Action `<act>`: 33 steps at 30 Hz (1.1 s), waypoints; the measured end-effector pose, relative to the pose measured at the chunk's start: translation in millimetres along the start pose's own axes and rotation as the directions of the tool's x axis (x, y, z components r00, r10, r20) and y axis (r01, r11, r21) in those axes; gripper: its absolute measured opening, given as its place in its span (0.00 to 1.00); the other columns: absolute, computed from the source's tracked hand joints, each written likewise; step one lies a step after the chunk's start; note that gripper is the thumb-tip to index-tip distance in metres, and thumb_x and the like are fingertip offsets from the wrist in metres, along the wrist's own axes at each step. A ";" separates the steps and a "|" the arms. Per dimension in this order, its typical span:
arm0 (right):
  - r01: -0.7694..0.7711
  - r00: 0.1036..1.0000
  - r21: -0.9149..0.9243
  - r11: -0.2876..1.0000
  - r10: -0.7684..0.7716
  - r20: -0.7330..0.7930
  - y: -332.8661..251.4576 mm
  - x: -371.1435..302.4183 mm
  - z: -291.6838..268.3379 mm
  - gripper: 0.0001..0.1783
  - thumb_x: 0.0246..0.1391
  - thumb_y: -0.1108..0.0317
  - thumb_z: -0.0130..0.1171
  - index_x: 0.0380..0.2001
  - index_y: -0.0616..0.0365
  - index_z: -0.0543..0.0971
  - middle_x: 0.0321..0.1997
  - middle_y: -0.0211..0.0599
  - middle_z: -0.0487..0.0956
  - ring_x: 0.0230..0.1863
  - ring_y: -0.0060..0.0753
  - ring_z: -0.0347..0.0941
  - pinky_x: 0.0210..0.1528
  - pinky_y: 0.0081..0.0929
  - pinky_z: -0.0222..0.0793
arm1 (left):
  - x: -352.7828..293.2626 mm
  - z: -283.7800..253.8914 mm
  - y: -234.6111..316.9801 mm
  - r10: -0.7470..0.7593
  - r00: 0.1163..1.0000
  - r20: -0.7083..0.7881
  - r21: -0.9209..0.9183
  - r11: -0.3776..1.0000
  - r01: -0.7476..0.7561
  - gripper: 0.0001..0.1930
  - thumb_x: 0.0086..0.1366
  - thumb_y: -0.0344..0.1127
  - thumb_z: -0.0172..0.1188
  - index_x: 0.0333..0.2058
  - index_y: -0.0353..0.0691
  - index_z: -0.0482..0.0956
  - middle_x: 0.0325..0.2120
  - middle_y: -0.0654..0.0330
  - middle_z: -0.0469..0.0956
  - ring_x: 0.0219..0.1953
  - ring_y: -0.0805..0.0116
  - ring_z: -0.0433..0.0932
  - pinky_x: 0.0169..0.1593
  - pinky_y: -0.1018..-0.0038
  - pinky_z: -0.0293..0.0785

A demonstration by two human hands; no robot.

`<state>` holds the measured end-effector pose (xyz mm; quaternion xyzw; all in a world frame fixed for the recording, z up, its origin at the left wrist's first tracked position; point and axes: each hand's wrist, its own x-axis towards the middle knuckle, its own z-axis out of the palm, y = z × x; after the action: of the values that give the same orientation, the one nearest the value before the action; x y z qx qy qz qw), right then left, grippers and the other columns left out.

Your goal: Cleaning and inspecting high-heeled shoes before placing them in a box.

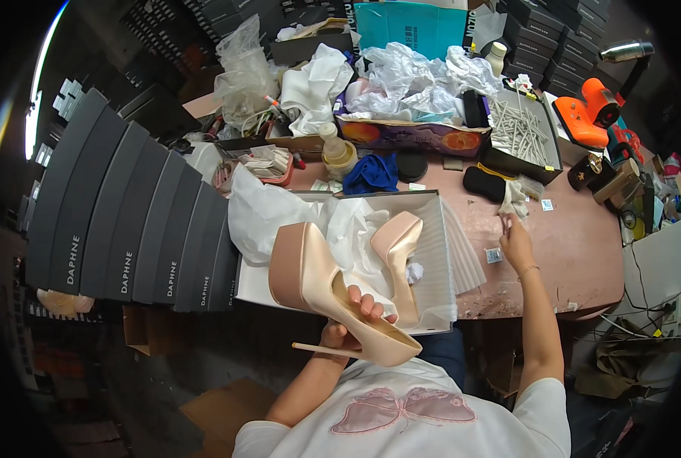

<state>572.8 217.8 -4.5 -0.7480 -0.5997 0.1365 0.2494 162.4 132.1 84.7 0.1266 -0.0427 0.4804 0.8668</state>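
Observation:
My left hand [348, 317] is wrapped round a pale satin platform high-heeled shoe [321, 282], which it holds tilted over the near edge of an open shoe box [437, 252]. The shoe's thin heel points left and its thick platform sole is turned up. A matching shoe [401, 267] lies in the box among white tissue paper [348, 229]. Farther right, my right hand [516, 243] reaches across the table, its fingertips pinched at the lower end of an off-white cloth [514, 197]. A black pad [484, 184] lies just beyond the cloth.
Dark shoe boxes [134, 221] are stacked at the left. On the pink table [577, 252] stand a pump bottle [337, 153], a blue cloth [371, 173] and a box of white sticks [520, 130]. Crumpled paper [409, 80] fills a carton behind. An orange device [589, 114] stands at the far right.

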 end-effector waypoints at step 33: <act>-0.430 0.849 0.880 0.200 -0.241 0.470 -215.0 -213.7 -48.3 0.06 0.46 0.76 0.68 0.29 0.63 0.81 0.36 0.37 0.78 0.37 0.25 0.76 0.41 0.22 0.72 | -48.1 -4.6 -7.3 -0.002 0.998 0.060 0.050 0.999 -0.001 0.27 0.48 0.30 0.74 0.45 0.50 0.69 0.39 0.67 0.73 0.45 0.71 0.70 0.61 0.57 0.59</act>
<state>366.8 35.1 131.1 -0.3895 -0.3681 0.6924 0.4830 142.5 90.0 69.5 0.1624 -0.0565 0.4772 0.8618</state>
